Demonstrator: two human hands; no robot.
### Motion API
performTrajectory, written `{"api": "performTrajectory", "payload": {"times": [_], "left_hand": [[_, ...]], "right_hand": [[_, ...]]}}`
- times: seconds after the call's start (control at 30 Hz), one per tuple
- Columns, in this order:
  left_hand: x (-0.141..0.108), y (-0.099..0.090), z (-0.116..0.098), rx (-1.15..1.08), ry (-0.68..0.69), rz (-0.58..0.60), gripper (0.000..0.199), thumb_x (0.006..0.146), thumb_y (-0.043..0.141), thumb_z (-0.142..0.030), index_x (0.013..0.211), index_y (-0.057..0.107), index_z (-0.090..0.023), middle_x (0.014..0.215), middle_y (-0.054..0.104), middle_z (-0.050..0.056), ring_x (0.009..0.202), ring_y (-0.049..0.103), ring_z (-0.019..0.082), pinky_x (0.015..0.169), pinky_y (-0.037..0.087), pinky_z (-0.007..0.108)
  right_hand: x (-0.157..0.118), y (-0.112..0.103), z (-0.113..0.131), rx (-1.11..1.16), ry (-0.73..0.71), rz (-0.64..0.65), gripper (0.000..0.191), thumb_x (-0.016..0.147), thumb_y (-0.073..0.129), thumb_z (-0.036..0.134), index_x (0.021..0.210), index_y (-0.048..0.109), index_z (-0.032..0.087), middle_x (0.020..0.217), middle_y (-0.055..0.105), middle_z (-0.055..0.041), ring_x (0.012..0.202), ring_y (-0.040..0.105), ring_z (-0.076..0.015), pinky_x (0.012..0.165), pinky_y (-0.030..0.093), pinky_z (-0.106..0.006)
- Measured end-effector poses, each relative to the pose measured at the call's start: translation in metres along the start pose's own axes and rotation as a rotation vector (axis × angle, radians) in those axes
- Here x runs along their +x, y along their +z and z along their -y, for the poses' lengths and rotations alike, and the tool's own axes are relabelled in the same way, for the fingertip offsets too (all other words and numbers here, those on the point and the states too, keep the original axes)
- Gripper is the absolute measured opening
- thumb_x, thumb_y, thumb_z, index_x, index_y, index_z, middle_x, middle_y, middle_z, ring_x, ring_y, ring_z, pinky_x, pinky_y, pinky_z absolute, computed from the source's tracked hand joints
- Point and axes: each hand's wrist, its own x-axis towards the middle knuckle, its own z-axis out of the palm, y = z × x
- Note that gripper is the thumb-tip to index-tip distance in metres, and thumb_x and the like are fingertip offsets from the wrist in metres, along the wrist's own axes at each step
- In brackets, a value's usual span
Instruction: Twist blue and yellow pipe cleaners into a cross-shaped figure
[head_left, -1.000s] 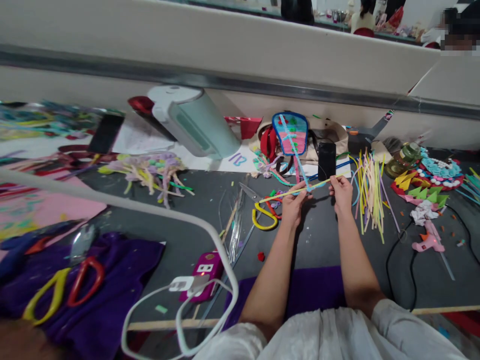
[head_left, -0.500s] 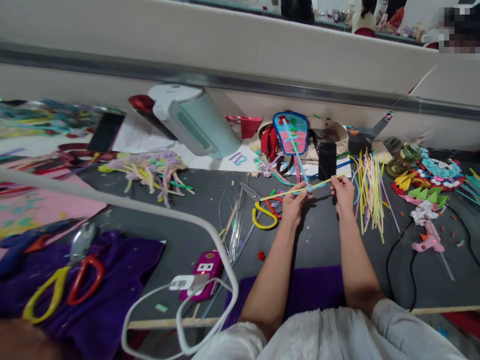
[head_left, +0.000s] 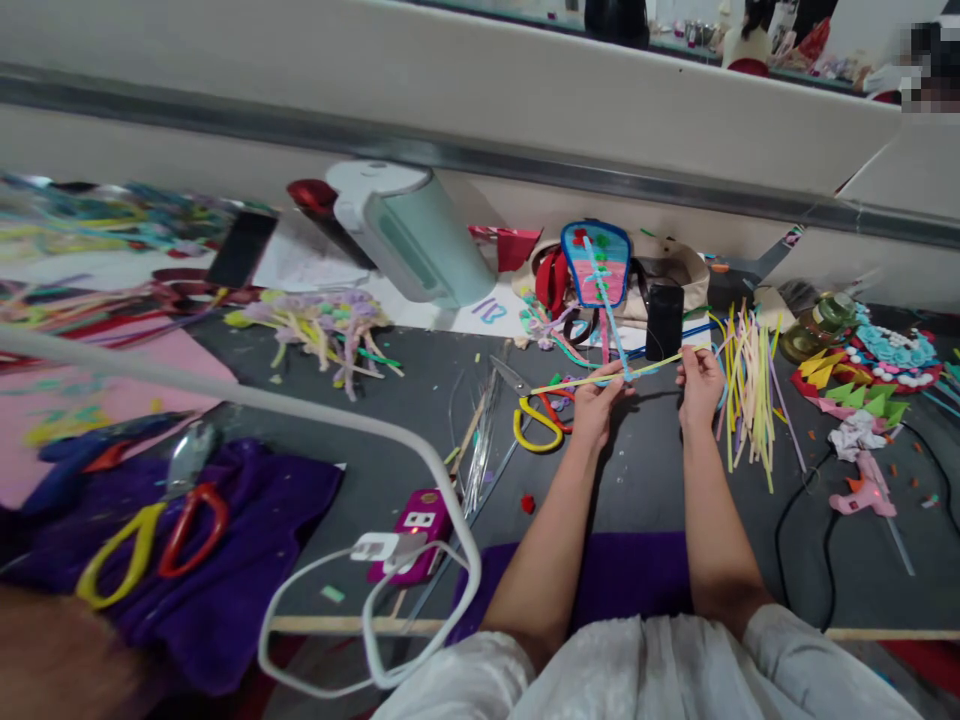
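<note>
My left hand (head_left: 598, 408) pinches a yellow pipe cleaner (head_left: 559, 385) together with a light blue one (head_left: 609, 310) where the two cross. The blue one rises upward over a blue-edged pink patch (head_left: 596, 262). My right hand (head_left: 700, 388) is closed on the right end of the yellow strip, near a black phone (head_left: 664, 322). Left of my left hand, scissors with yellow and red handles (head_left: 537, 424) lie on the dark table. A bundle of yellow and pink pipe cleaners (head_left: 752, 390) lies right of my right hand.
A pale green jug (head_left: 427, 235) stands at the back. A pink glue gun (head_left: 866, 485) with a black cable lies at right. A purple power socket (head_left: 414, 540) with a white cable is at front left. Larger scissors (head_left: 180, 490) rest on purple cloth (head_left: 292, 490).
The camera view has shifted, so the table items appear farther right. My hands keep hold of the pipe cleaners, with my right hand slightly farther from my left.
</note>
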Motion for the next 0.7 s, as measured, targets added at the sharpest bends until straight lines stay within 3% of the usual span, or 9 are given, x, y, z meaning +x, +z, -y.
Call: {"api": "performTrajectory", "payload": {"times": [0.2, 0.37, 0.57, 0.7], "left_hand": [[-0.001, 0.001, 0.003, 0.038, 0.003, 0.017, 0.047, 0.062, 0.082, -0.033, 0.103, 0.068, -0.015, 0.086, 0.069, 0.005, 0.074, 0.065, 0.014, 0.071, 0.056, 0.029], [-0.002, 0.004, 0.002, 0.067, 0.014, 0.008, 0.042, 0.062, 0.081, -0.033, 0.099, 0.07, -0.015, 0.084, 0.068, 0.005, 0.072, 0.064, 0.014, 0.069, 0.056, 0.03], [-0.002, 0.007, 0.004, 0.1, 0.035, 0.056, 0.031, 0.064, 0.079, -0.031, 0.09, 0.07, -0.015, 0.095, 0.068, 0.007, 0.078, 0.063, 0.016, 0.069, 0.052, 0.029], [-0.003, 0.004, 0.014, 0.233, 0.101, 0.006, 0.014, 0.068, 0.073, -0.023, 0.065, 0.063, -0.013, 0.07, 0.061, 0.002, 0.07, 0.057, 0.015, 0.064, 0.046, 0.025]], "right_hand": [[-0.016, 0.008, 0.023, -0.036, -0.174, 0.079, 0.024, 0.077, 0.064, 0.042, 0.088, 0.062, 0.02, 0.078, 0.059, -0.0002, 0.059, 0.051, -0.0098, 0.048, 0.043, -0.022], [-0.028, 0.01, 0.038, -0.181, -0.269, 0.247, 0.02, 0.081, 0.06, 0.04, 0.088, 0.066, 0.022, 0.086, 0.062, -0.0035, 0.068, 0.056, -0.0144, 0.058, 0.049, -0.028], [-0.037, 0.014, 0.049, -0.352, -0.49, 0.472, 0.016, 0.087, 0.054, 0.028, 0.091, 0.069, 0.025, 0.088, 0.064, -0.0042, 0.083, 0.06, -0.0171, 0.073, 0.05, -0.031], [-0.047, 0.022, 0.05, -0.49, -0.593, 0.6, 0.022, 0.09, 0.05, 0.025, 0.1, 0.07, 0.026, 0.09, 0.064, -0.0049, 0.086, 0.061, -0.0165, 0.077, 0.049, -0.03]]}}
